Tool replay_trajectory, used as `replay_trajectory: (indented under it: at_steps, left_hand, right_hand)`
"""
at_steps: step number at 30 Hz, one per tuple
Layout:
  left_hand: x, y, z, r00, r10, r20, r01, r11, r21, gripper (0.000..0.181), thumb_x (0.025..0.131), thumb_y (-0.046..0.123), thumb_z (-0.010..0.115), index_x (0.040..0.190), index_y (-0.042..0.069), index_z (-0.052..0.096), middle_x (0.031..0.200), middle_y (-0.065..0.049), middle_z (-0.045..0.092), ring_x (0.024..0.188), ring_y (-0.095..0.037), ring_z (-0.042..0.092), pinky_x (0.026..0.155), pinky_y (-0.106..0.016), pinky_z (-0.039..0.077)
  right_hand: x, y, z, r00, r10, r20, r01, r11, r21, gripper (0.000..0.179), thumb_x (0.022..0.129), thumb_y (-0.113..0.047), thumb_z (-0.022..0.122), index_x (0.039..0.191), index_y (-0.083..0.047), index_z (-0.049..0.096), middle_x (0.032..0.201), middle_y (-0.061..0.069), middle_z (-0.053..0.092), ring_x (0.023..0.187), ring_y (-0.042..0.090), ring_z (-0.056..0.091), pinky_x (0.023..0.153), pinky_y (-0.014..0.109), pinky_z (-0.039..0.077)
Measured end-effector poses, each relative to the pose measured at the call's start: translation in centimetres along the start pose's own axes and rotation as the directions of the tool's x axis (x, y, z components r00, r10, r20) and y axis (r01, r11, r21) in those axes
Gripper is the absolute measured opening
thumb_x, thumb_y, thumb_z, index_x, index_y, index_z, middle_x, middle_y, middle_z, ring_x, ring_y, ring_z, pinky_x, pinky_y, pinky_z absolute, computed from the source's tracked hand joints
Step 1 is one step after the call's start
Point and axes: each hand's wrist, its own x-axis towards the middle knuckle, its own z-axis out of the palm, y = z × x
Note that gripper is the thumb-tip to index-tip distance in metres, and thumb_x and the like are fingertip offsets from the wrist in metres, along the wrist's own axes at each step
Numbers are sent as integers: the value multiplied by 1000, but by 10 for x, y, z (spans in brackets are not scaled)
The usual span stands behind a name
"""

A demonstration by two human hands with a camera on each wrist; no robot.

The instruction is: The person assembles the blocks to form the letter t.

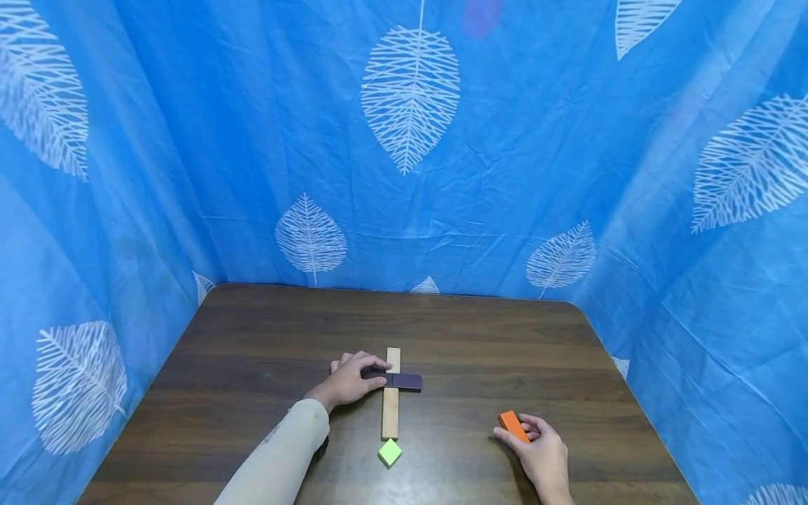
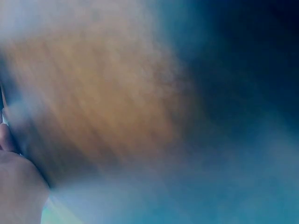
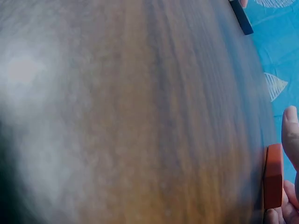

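Observation:
In the head view my left hand (image 1: 353, 379) pinches the left part of a dark purple block piece between thumb and fingers. The right part of that dark purple piece (image 1: 407, 382) shows beyond the fingertips; a seam crosses it, and I cannot tell whether it is one block or two. It crosses a pale wooden strip (image 1: 391, 414) that runs away from me. My right hand (image 1: 544, 449) holds an orange block (image 1: 513, 425) at the right. The orange block (image 3: 274, 177) also shows at the right wrist view's edge. The left wrist view is mostly blurred, with part of the hand (image 2: 21, 186) at its left edge.
A light green block (image 1: 390, 453) lies turned cornerwise just below the near end of the wooden strip. The brown wood-grain table (image 1: 252, 337) has rounded far corners. Blue cloth (image 1: 492, 140) with white leaf prints hangs behind and on both sides.

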Motion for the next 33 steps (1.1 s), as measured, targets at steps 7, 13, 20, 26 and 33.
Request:
replay_trajectory:
  at_steps: [7,13,20,26,33]
  left_hand:
    - [1,2,0,1000,4,-7,-4,1000,-3,23,95,29,73,117,35,72,126,4,59,113,-24,40,96,-56,18]
    - [2,4,0,1000,1,-9,-1,1000,1,23,95,29,73,118,34,72,126,3,59,114,-25,40,96,-56,18]
    - [1,4,0,1000,-12,-10,12,1000,0,23,94,30,73,116,36,72,126,3,59,114,-25,40,96,-56,19]
    - [1,3,-2,1000,-12,-6,12,1000,7,23,94,30,73,117,36,72,128,3,59,114,-25,40,97,-56,19]
    - [1,4,-3,1000,-5,-3,5,1000,9,23,94,30,73,117,35,72,127,3,59,114,-25,41,96,-56,19]
  right_hand:
    - [0,1,3,998,-61,-11,61,998,-33,63,73,-40,91,111,6,71,90,6,68,75,18,59,68,37,46]
    - [-2,0,7,987,-130,-96,126,991,-51,43,75,-24,92,102,3,75,85,8,67,73,19,61,65,36,48]
    - [-4,-3,7,982,-150,-113,145,988,-55,38,76,-22,90,100,2,75,83,6,66,72,19,61,64,35,47]
    - [0,-12,8,976,-185,-118,182,983,-38,35,75,-19,91,100,1,75,85,7,67,74,18,61,65,35,48]
    - [2,-29,11,979,-205,-19,205,979,-9,34,75,-18,91,102,-4,75,87,4,64,76,17,59,66,32,47]
